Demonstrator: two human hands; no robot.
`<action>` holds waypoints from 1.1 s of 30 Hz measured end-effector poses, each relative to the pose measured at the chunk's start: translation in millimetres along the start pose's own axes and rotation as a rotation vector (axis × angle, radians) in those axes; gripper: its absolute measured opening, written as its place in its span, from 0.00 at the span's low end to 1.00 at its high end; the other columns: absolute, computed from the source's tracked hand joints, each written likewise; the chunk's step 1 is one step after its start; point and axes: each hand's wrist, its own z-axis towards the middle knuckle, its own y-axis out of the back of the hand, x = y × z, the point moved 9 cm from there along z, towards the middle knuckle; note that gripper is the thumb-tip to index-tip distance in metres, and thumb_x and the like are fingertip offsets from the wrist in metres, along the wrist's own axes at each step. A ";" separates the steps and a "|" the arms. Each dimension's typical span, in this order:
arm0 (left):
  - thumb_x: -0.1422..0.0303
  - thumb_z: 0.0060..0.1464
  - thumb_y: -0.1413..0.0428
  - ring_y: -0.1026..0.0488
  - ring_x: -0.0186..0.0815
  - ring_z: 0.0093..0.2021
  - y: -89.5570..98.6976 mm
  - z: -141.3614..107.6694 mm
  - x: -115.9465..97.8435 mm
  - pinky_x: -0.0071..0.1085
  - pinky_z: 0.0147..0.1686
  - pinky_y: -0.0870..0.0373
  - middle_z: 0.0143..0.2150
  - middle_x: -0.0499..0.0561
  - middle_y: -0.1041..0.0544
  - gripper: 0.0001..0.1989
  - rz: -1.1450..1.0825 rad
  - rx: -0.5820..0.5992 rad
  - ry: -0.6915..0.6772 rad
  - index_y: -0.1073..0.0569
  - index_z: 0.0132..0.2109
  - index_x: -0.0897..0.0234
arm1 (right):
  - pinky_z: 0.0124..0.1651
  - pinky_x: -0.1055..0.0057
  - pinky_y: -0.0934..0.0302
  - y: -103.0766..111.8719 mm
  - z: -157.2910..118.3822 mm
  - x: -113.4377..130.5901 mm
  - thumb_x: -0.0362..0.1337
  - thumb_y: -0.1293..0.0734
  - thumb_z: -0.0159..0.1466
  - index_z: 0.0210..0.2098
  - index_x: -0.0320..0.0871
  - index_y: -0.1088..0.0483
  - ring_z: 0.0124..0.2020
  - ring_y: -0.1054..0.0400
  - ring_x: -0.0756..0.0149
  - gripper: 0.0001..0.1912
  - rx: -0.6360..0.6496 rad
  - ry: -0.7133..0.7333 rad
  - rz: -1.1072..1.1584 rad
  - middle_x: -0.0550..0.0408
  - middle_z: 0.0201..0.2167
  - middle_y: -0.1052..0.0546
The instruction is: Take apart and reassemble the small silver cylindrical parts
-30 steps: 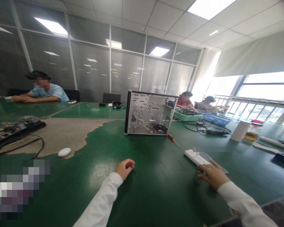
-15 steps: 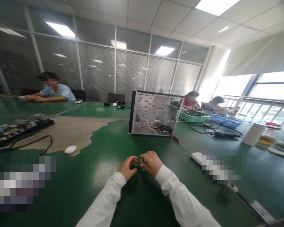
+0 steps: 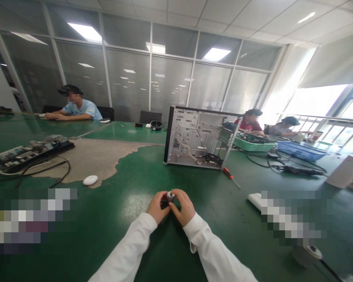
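Between my two hands is a small metal cylinder point(image 3: 171, 197), grey, with a short dark stub on top; it looks like a small motor. My right hand point(image 3: 183, 208) pinches it from the right, thumb in front and fingers behind. Curled around its left side, my left hand point(image 3: 157, 208) has its fingertips against it, with a dark gap above the thumb. Beyond the hands an opened computer case point(image 3: 198, 139) stands on the green table point(image 3: 135, 250), wires hanging inside. By its lower right corner lies a screwdriver point(image 3: 231, 177) with an orange and black handle.
Left of me are a circuit assembly point(image 3: 32, 150) with cables and a white oval object point(image 3: 90, 180). A white strip point(image 3: 254, 198) lies to the right. Farther right stand a green basket point(image 3: 254, 145) and a blue basket point(image 3: 301, 150). Several people sit across the table.
My right hand has brought the metal cylinder left to my left hand, and the hands now meet around it. The view has turned slightly left, shifting the scene right.
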 end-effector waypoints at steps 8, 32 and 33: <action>0.76 0.38 0.47 0.33 0.35 0.38 -0.5 -1.6 -2.4 0.31 0.35 0.36 0.39 0.52 0.31 0.18 0.025 0.005 0.011 0.36 0.41 0.64 | 0.43 0.61 0.43 -4.8 -1.2 -4.2 0.28 0.42 0.50 0.42 0.46 0.43 0.44 0.43 0.61 0.20 0.030 -0.027 0.031 0.51 0.42 0.37; 0.73 0.37 0.46 0.33 0.38 0.40 -4.2 -2.0 -9.1 0.33 0.38 0.37 0.41 0.53 0.30 0.19 0.059 0.047 -0.008 0.35 0.42 0.64 | 0.33 0.68 0.39 -21.6 -7.1 -54.4 0.34 0.36 0.48 0.37 0.46 0.46 0.28 0.33 0.69 0.19 -0.028 -0.451 0.646 0.60 0.26 0.29; 0.72 0.38 0.46 0.33 0.38 0.40 -4.4 -2.3 -10.0 0.33 0.39 0.37 0.41 0.54 0.30 0.19 0.062 0.050 -0.006 0.35 0.42 0.64 | 0.32 0.69 0.39 -24.1 -7.9 -57.9 0.35 0.35 0.47 0.37 0.46 0.46 0.27 0.33 0.69 0.19 -0.031 -0.478 0.712 0.60 0.24 0.29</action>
